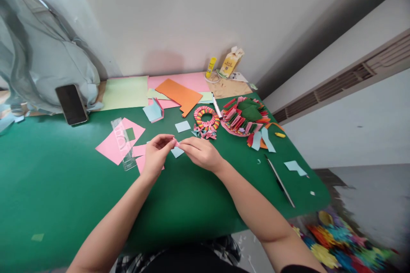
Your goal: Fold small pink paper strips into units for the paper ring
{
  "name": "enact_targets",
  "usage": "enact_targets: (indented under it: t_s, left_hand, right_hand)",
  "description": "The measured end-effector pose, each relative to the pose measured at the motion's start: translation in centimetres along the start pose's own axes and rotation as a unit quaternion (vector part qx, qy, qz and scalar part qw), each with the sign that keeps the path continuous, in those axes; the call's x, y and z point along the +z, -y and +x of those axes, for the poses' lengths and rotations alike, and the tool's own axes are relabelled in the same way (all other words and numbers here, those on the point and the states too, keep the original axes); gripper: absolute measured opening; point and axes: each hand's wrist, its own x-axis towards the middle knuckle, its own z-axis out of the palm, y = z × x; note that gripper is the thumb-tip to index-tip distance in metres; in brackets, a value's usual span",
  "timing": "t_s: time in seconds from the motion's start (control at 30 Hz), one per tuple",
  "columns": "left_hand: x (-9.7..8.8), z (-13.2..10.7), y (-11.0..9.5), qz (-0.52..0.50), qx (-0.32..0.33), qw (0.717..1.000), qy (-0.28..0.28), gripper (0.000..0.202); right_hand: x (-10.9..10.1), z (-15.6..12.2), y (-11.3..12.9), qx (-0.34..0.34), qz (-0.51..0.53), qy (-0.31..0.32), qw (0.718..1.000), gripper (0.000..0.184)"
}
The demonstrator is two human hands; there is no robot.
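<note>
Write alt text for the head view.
A person's left hand and right hand pinch a small pink piece between them above a green table. At left, a clear ruler lies across a pink sheet; beyond the hands sit a striped ring and, farther right, a multicoloured layered craft.

Green table [185, 196], pink paper [110, 148], paper wreath [206, 110], blue card [183, 126]

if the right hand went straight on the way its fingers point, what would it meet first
The left hand, most likely: its fingertips sit just across the small pink paper piece from the right hand, though depth is hard to judge.
</note>
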Motion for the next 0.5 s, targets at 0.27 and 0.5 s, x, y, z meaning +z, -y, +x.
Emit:
enact_targets:
  t_s: [0.27,0.5]
  left_hand:
    - [-0.19,-0.08,-0.18,0.052,0.010,0.999,0.013,0.019]
    - [0.00,-0.29,-0.30,0.041,0.018,0.998,0.049,0.016]
  right_hand:
    - [0.00,0.28,0.12,0.069,0.060,-0.013,0.996,0.015]
    - [0.11,0.55,0.31,0.139,0.157,-0.035,0.977,0.012]
